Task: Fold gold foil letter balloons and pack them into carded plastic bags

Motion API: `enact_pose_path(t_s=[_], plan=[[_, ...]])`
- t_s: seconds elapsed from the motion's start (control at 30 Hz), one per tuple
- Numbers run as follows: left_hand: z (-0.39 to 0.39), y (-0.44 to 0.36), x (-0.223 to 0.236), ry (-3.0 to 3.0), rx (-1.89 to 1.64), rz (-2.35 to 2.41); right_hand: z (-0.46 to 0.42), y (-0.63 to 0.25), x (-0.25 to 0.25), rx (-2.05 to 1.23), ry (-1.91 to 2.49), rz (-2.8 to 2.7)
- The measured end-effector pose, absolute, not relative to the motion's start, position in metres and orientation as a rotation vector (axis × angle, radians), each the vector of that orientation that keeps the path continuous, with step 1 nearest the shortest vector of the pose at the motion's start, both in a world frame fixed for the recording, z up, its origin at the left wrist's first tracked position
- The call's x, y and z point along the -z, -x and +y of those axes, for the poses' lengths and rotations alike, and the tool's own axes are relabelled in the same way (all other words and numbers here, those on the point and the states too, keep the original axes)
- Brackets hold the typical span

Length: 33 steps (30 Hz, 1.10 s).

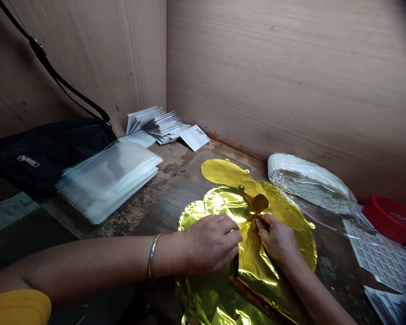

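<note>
A shiny gold foil balloon [223, 205], flat and crumpled, lies in front of me. My right hand [279, 237] pinches its gathered foil between thumb and fingers, where the material bunches into creases. Just to the left, my left hand [214, 243] is closed on the foil with curled fingers; its fingertips are partly hidden. A bangle circles my left wrist. Beneath and behind, another flat gold foil piece [291, 210] with small tabs along its edge rests on the table.
Clear plastic sleeves [111, 176] are stacked at left beside a black bag [54, 149]. Printed cards [162, 126] fan out in the back corner. At right are wrapped white sticks [307, 183], a red basket [392, 221] and printed sheets [385, 257]. Wooden panels [284, 76] enclose the table.
</note>
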<state>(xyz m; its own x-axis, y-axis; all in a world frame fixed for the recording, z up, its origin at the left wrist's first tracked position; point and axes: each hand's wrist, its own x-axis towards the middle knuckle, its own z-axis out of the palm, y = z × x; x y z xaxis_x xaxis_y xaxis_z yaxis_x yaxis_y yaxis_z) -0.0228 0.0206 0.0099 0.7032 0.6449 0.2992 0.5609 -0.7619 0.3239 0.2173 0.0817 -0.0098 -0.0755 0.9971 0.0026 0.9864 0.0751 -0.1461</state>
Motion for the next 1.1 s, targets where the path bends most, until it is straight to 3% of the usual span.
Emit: enact_pose_path(t_s=[0.3,0.47,0.57,0.7,0.97,1.1], plan=[[0.025,0.025,0.022,-2.581,-0.247,1.358,0.082,-0.218,0.002,-0.123,2.028,-2.296],[0.024,0.022,0.021,-2.580,-0.259,1.357,0.049,-0.219,-0.022,0.218,1.635,-2.543],[0.024,0.022,0.023,-2.590,-0.296,1.366,0.026,-0.209,-0.022,0.124,1.430,-2.775],[0.024,0.025,0.025,-2.582,-0.310,1.364,0.013,-0.195,0.003,-0.002,1.495,-2.855],[0.045,0.033,0.003,-2.453,-0.260,1.590,0.007,-0.199,0.029,0.135,1.500,-2.776],[0.062,0.012,-0.005,-2.727,-0.513,1.184,0.005,-0.195,0.030,0.100,1.526,-2.749]])
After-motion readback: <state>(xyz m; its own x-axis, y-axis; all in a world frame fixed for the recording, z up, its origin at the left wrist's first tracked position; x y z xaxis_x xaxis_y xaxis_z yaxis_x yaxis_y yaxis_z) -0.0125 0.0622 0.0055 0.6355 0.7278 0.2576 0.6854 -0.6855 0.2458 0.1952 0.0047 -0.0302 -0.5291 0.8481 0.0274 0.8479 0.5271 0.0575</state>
